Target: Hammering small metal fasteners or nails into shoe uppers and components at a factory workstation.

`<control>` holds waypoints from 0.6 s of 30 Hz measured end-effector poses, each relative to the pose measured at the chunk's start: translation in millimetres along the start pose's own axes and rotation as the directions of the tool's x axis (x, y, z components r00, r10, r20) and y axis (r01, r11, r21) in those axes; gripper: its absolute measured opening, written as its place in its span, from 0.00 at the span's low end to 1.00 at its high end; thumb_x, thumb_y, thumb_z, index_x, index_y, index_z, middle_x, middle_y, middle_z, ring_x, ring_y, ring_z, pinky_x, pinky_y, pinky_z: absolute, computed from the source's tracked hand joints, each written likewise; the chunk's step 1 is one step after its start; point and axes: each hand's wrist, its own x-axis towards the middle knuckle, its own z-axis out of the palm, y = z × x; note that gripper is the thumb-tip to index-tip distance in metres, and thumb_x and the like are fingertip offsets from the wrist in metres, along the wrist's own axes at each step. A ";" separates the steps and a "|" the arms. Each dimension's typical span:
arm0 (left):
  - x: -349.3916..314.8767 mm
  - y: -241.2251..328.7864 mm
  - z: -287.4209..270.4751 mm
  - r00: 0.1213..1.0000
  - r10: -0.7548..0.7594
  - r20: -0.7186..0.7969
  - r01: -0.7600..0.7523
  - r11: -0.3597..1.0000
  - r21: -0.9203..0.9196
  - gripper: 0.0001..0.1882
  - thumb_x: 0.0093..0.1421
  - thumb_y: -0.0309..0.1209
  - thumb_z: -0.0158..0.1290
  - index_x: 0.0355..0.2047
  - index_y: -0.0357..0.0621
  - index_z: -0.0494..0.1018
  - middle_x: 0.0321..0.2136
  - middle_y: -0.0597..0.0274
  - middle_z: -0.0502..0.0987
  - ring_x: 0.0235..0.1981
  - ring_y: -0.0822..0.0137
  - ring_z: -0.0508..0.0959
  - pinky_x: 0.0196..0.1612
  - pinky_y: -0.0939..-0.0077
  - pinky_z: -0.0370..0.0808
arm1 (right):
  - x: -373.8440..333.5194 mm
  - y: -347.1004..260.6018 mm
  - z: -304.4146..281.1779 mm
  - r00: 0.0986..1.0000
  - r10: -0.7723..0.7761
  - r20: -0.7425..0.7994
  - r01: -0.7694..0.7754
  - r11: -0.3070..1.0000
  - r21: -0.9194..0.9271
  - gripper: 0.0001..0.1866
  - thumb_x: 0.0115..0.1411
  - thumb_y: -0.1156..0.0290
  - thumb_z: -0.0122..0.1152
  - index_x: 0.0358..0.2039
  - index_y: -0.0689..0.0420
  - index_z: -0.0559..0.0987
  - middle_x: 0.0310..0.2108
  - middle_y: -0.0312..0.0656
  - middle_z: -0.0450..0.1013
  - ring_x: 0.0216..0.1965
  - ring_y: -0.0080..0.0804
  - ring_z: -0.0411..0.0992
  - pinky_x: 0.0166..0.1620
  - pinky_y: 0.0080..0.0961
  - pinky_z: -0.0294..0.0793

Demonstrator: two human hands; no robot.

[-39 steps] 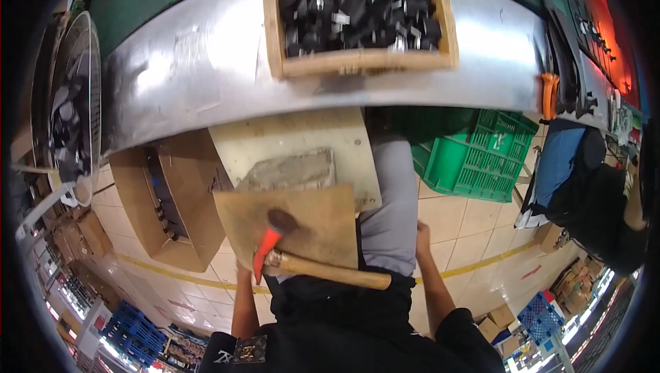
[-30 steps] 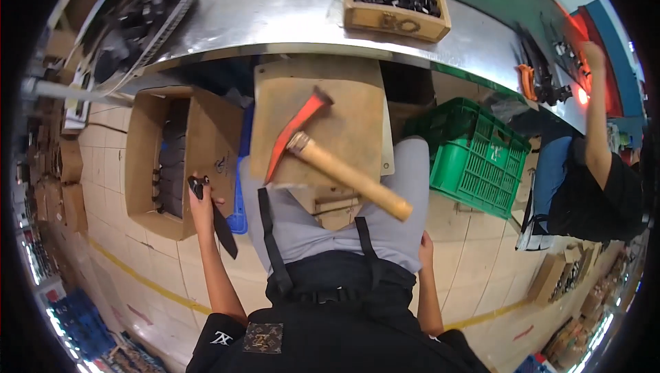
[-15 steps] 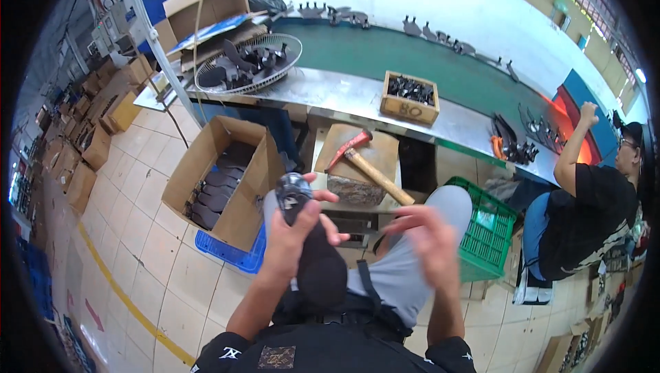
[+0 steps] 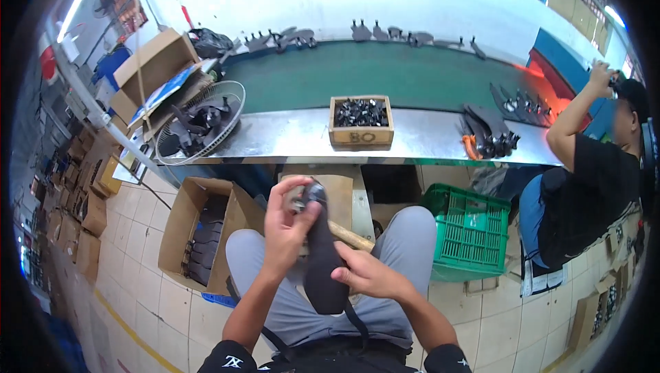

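A dark brown shoe sole with a shiny black heel at its far end is held above my lap. My left hand is closed around the heel end, fingers and thumb wrapped over it. At the sole's right edge my right hand grips it, thumb on top and the other fingers partly hidden. Behind the sole, the wooden handle of a hammer shows on a block; its head is hidden by my left hand and the sole.
A wooden box of small black parts stands on the metal bench edge beside a green belt. Left are a wire basket and a cardboard box of soles. Right are a green crate and a seated person.
My right hand has come in from the right and taken hold of the sole. The sole has turned so its broad surface shows. The view has shifted toward the bench.
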 end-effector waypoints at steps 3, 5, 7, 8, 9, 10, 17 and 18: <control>35.2 -24.8 -31.2 0.994 0.077 -0.073 -0.051 0.949 0.310 0.11 0.68 0.31 0.52 0.45 0.37 0.74 0.47 0.58 0.75 0.46 0.70 0.75 0.49 0.77 0.73 | 48.1 26.8 -24.4 0.999 -0.044 -0.021 0.047 0.986 0.158 0.34 0.69 0.43 0.46 0.50 0.68 0.70 0.37 0.52 0.72 0.41 0.45 0.75 0.42 0.32 0.74; 65.6 -51.4 -66.7 0.992 0.068 -0.104 -0.018 0.907 0.421 0.12 0.69 0.33 0.49 0.44 0.36 0.74 0.44 0.58 0.77 0.45 0.70 0.75 0.50 0.77 0.71 | 74.1 38.2 -33.4 1.000 -0.012 -0.014 0.008 0.970 -0.242 0.32 0.67 0.43 0.49 0.50 0.65 0.71 0.37 0.49 0.71 0.39 0.42 0.74 0.39 0.32 0.74; 90.8 -76.0 -106.5 0.976 -0.081 -0.201 0.153 0.913 0.378 0.19 0.73 0.42 0.43 0.44 0.37 0.73 0.42 0.58 0.77 0.39 0.71 0.76 0.47 0.76 0.71 | 87.5 28.8 -32.5 0.987 0.129 0.091 -0.017 0.658 -0.753 0.28 0.62 0.49 0.59 0.49 0.62 0.73 0.38 0.45 0.68 0.38 0.45 0.73 0.38 0.34 0.75; 102.8 -83.8 -111.2 0.960 -0.178 -0.217 0.233 0.937 0.261 0.23 0.72 0.46 0.42 0.44 0.37 0.74 0.40 0.57 0.78 0.38 0.71 0.76 0.45 0.76 0.72 | 84.0 31.5 -24.8 0.980 0.159 0.124 -0.015 0.670 -0.742 0.28 0.62 0.49 0.59 0.49 0.62 0.73 0.38 0.45 0.68 0.38 0.45 0.73 0.38 0.34 0.75; 105.5 -98.6 -119.8 0.949 -0.257 -0.181 0.283 0.950 0.132 0.24 0.72 0.47 0.41 0.45 0.37 0.74 0.39 0.57 0.78 0.39 0.70 0.77 0.47 0.74 0.73 | 77.6 31.5 -18.1 0.968 0.191 0.162 0.002 0.643 -0.766 0.27 0.61 0.52 0.60 0.50 0.63 0.73 0.40 0.45 0.69 0.39 0.44 0.73 0.37 0.34 0.75; 114.4 -118.0 -129.5 0.946 -0.292 -0.138 0.296 0.955 0.008 0.25 0.71 0.49 0.41 0.45 0.37 0.74 0.38 0.56 0.78 0.40 0.68 0.77 0.48 0.73 0.73 | 77.2 36.1 -17.2 0.961 0.194 0.196 0.041 0.603 -0.797 0.27 0.59 0.55 0.62 0.51 0.63 0.72 0.42 0.44 0.69 0.40 0.43 0.72 0.37 0.33 0.75; 89.7 -173.1 -108.4 0.896 -0.443 -0.038 0.426 0.880 -0.212 0.25 0.73 0.49 0.39 0.50 0.39 0.71 0.43 0.53 0.80 0.48 0.65 0.78 0.52 0.72 0.74 | 62.3 49.5 0.5 0.945 0.179 -0.273 -0.321 0.666 -0.674 0.35 0.53 0.64 0.72 0.59 0.61 0.68 0.63 0.60 0.57 0.56 0.55 0.67 0.57 0.42 0.70; 82.0 -174.1 -109.0 0.898 -0.437 -0.044 0.418 0.882 -0.219 0.25 0.73 0.49 0.39 0.50 0.39 0.71 0.43 0.53 0.80 0.48 0.65 0.78 0.52 0.72 0.74 | 64.7 49.5 -0.1 0.948 0.174 -0.267 -0.314 0.661 -0.682 0.35 0.53 0.64 0.72 0.59 0.61 0.68 0.63 0.60 0.57 0.56 0.55 0.67 0.57 0.42 0.70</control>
